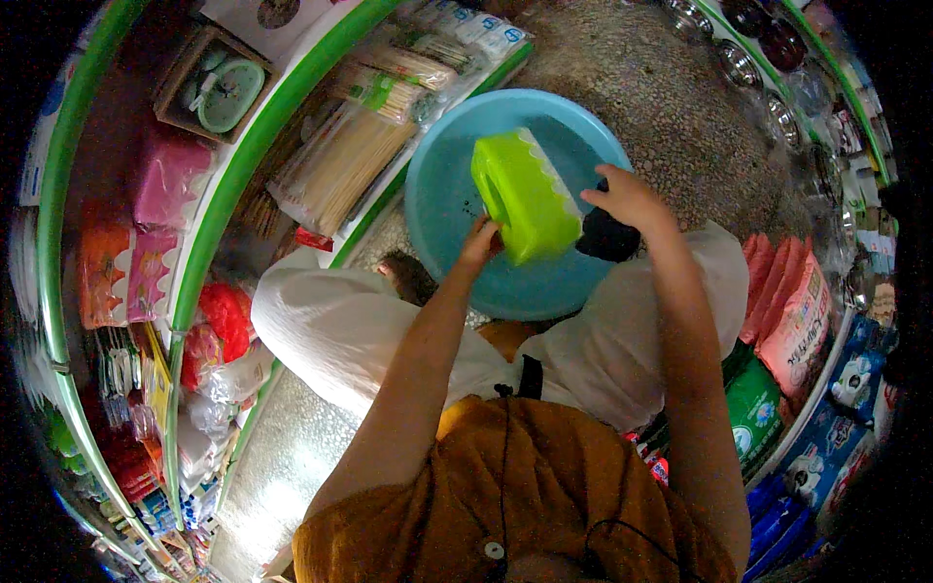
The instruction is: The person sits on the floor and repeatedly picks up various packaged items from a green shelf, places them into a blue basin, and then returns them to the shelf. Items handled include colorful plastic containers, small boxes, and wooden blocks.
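A lime-green plastic box (pixel 526 197) with a scalloped edge and a slot-like opening, probably a tissue box, is tilted above a light-blue plastic basin (pixel 510 295). My left hand (pixel 481 240) grips its near left side at the slot. To the right of the box, my right hand (pixel 628 198) holds a dark cloth (pixel 609 235), which hangs below the palm over the basin's rim. Black shows between the thumb and the index finger. Water appears to lie in the basin, with a few dark specks in it. The basin stands on the floor between my knees.
Bundled wooden skewers (pixel 357 167) fill the low shelf at left. Pink (pixel 171 178) and orange (pixel 106 270) scalloped boxes stand on the shelf behind. Pink packages (pixel 794 328) and a green package (pixel 751 412) are at right. Metal bowls (pixel 740 62) line the far right shelf.
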Demonstrator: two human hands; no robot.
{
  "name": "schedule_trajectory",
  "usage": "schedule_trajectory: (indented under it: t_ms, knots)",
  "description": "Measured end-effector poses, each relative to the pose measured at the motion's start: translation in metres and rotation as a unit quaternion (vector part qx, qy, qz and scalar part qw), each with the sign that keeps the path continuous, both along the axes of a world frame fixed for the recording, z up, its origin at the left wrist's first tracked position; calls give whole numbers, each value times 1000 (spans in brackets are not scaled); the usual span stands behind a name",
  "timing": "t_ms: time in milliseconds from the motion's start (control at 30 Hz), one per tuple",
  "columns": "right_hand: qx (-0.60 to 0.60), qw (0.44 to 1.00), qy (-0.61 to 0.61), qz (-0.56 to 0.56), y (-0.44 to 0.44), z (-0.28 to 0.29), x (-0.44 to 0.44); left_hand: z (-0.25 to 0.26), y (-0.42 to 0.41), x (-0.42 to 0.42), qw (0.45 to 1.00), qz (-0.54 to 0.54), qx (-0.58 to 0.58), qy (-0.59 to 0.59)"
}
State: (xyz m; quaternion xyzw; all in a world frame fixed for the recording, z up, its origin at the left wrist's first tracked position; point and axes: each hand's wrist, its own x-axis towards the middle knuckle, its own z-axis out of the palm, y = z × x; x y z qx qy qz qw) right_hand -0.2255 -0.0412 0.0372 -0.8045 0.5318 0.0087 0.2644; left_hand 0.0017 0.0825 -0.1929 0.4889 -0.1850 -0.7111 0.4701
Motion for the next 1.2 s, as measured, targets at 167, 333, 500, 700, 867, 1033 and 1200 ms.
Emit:
schedule_trajectory:
  t_ms: [167,333,500,700,867,1033,1200]
  knots:
    - [100,994,-32,27,-7,-15,10,83,-13,-23,988,92,-63,108]
    - [78,980,-179,36,-10,5,9,123,-10,-11,979,161,-97,82]
    - [129,946,-297,-1,-2,38,4,196,15,-9,958,219,-186,-14]
    - [144,940,-298,-87,15,58,5,270,92,-9,899,227,-320,-196]
    - [285,865,-413,-36,32,54,52,302,144,12,818,257,-364,-365]
    - [354,797,-482,85,69,94,163,326,164,60,788,391,-346,-325]
    - [406,740,-530,81,96,114,226,357,173,111,751,410,-343,-388]
